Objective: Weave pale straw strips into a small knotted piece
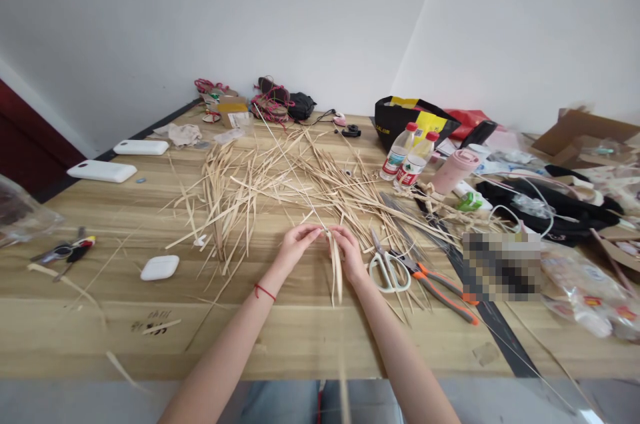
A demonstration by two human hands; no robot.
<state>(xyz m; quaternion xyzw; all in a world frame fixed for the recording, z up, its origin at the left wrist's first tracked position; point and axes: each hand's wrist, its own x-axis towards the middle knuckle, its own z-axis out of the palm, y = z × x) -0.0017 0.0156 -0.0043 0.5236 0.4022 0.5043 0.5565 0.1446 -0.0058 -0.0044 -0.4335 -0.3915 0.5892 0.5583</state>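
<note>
My left hand (296,249) is closed in a pinch near the lower end of a thin, pale wire (285,159), which slants up and away over the table. Close beside it, my right hand (350,254) is closed on a folded dry straw strip (337,272) that hangs down between my hands. The fingertips nearly meet where strip and wire come together; the exact join is too small to make out. Beyond my hands lies a loose heap of straw strips (250,177). Scissors (387,267) with pale green handles lie just right of my right hand, beside orange-handled pliers (440,284).
Two plastic bottles (407,161), a pink cup (456,169) and a black bag (395,121) stand at back right. Clutter and a cardboard box (580,134) fill the right side. Two white devices (103,171) and a white case (160,268) lie left.
</note>
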